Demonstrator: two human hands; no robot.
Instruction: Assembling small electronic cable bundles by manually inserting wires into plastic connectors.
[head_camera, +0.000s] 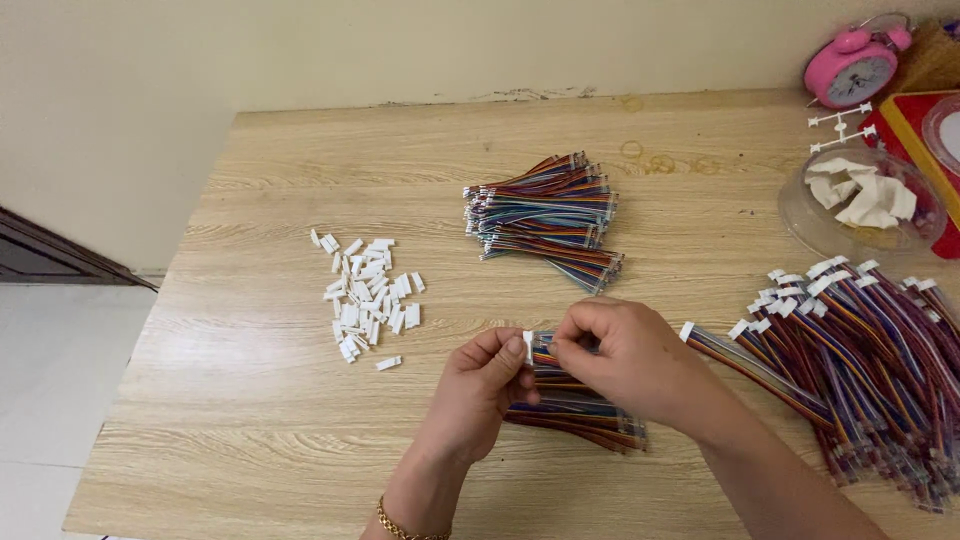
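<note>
Right now two hands meet over a wooden table (250, 420). The left hand (480, 385) has its thumb and fingers pinched shut on a small white plug (528, 345). The right hand (625, 360) sits just beside it, and its fingertips are pressed together on the end of a thin wire bunch (545, 350) right at that plug. The plug and the wire end are held up between both hands, near the front middle of the table.

Under the hands lies a little pile of colored wires (580, 415), flat on the wood. It pokes out below the left fingers and past the right wrist.

To the left, well apart from the hands, is a heap of white plugs (365, 295), all loose. One of them lies a bit away from the heap, closer to the hands.

Farther back, in the middle, is a neat wire stack (545, 220). On the right side is a big wire heap (860, 360) with white ends, and it runs off the edge of the view.

At the back right stands a pink clock (855, 65). Near it is a clear bowl (800, 225) with white scraps (865, 195) inside. A red box (905, 115) sits in the corner, touching the bowl.

A gold bracelet (405, 525) is on the left wrist.
</note>
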